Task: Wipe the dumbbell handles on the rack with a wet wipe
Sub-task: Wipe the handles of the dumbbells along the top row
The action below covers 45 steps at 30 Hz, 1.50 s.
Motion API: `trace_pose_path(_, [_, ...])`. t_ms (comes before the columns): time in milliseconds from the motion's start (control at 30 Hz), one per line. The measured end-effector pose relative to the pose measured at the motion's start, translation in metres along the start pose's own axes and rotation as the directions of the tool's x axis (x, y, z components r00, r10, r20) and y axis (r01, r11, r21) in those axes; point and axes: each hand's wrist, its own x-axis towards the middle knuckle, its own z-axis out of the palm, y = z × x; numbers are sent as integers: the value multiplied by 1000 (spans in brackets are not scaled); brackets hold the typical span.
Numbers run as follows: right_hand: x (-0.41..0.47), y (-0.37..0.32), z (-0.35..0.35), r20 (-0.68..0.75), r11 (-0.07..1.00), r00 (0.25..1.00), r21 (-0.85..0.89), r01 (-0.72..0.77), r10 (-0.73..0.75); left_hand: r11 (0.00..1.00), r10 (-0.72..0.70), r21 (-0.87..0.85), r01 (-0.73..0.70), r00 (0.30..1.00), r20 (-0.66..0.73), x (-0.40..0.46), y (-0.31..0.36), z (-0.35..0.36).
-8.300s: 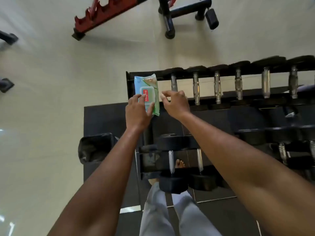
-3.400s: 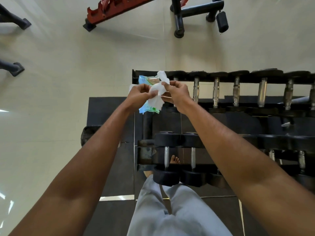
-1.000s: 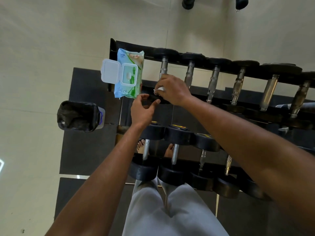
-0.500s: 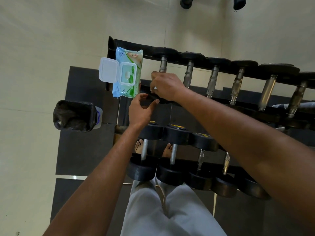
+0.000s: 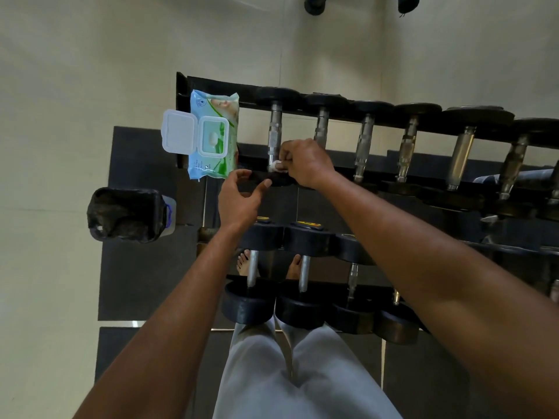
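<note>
A black rack (image 5: pixel 211 83) carries rows of dumbbells with steel handles. My right hand (image 5: pixel 305 163) pinches a small white wet wipe (image 5: pixel 276 165) against the near end of the leftmost top-row handle (image 5: pixel 274 134). My left hand (image 5: pixel 240 198) hovers just below and left of it, fingers loosely curved around the near black head of that dumbbell, holding nothing that I can see. The blue-green wipes pack (image 5: pixel 213 137) lies on the rack's left end with its white lid flipped open.
Several more dumbbells (image 5: pixel 364 143) line the top row to the right, and a lower row (image 5: pixel 304 270) sits in front of my legs. A black-lined bin (image 5: pixel 127 214) stands on the dark mat left of the rack. Bench feet (image 5: pixel 314 4) show at the top.
My right hand has slid along the leftmost handle toward me, to its near end, and the wipe now shows at my fingertips. My left hand stays by the dumbbell's near head.
</note>
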Motion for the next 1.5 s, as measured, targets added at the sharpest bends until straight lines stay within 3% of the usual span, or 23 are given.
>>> trace_pose_path(167, [-5,6,3,63,944,994,312,-102,87,1000,-7,21,7,1000,-3,0,4,0])
trace_pose_path(367, [-6,5,12,-27,894,982,419,-158,186,999,-22,38,22,1000,-12,-1,4,2])
trace_pose_path(533, [-16,6,13,-63,863,988,496,-95,144,999,-2,33,3,1000,-18,-4,1,3])
trace_pose_path(667, [-13,3,12,-108,875,985,478,-69,136,1000,-4,4,4,999,-43,-8,0,7])
trace_pose_path(900, [-11,5,9,-172,959,976,229,168,-130,1000,-8,2,8,1000,-29,-7,0,6])
trace_pose_path(1167, [27,-1,-12,-355,957,932,235,168,-77,1000,-22,2,22,1000,-21,-6,0,4])
trace_pose_path(1367, [-7,11,12,-140,945,946,105,308,-293,1000,-17,-6,17,1000,-4,-5,0,3])
trace_pose_path(1433, [-4,11,13,-193,943,936,102,316,-293,1000,-14,-11,14,1000,-2,-4,-1,2])
trace_pose_path(1500, [14,1,5,-335,952,918,138,272,-214,1000,-13,-5,13,1000,-13,-5,-1,1])
